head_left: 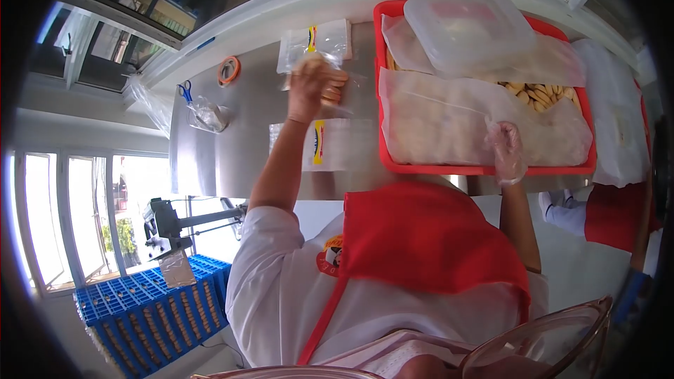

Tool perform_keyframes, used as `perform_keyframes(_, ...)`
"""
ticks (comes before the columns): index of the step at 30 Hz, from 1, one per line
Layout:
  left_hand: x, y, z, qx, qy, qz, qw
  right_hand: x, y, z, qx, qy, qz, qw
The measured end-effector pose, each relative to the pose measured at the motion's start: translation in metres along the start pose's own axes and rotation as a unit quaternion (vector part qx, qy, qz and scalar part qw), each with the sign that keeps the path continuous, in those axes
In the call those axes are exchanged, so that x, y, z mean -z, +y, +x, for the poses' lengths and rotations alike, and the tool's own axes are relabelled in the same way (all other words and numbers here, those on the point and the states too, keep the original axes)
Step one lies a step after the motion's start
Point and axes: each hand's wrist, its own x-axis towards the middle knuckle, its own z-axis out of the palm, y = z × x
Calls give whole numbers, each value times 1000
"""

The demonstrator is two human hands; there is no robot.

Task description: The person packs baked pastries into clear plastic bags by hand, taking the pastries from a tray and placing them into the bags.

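Observation:
My left hand (309,89), bare and blurred, is closed round a clear packet (335,91) with brown baked pieces in it, over the metal table. Just behind it lie flat plastic bags (342,36) with a yellow label; more labelled bags (333,144) are nearer me. My right hand (507,151), in a clear plastic glove, is at the near side of a red tray (439,168). Its fingers are bent against the white sheet (428,119) that covers much of the tray. Pale baked pieces (539,95) show between the sheets.
A translucent lid (467,31) rests on the tray's far part. Orange tape (228,70), blue scissors (184,91) and a crumpled bag (208,116) are at the left. A wrapped container (614,112) stands at the right, near another person's red apron (614,217). Blue crates (154,309) stand lower left.

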Motion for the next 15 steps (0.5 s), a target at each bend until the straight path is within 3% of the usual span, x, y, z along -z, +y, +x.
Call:
perform_keyframes(1, -20, 2, -10, 4, -121, -42, 992, 1, 2, -2, 23, -13, -37, 999)
perform_keyframes(2, -26, 13, -21, -10, -167, 31, 985, 2, 2, -4, 46, -24, -76, 996)
perform_keyframes(4, -36, 23, -31, 19, -118, 36, 992, 2, -3, -7, 18, -40, -93, 995)
perform_keyframes(7, -14, 50, -25, 69, -138, 7, 988, -3, -6, -6, -2, -43, -97, 994)
perform_keyframes(10, -2, 50, -11, 154, -115, -112, 975, -4, -6, -2, -4, -46, -107, 993)
perform_keyframes(13, 2, 36, 23, 157, -90, -15, 983, -3, 3, -1, 22, -47, -137, 989)
perform_keyframes(15, -21, 16, 26, 150, -191, 18, 970, -5, 3, -3, 53, -44, -200, 977)
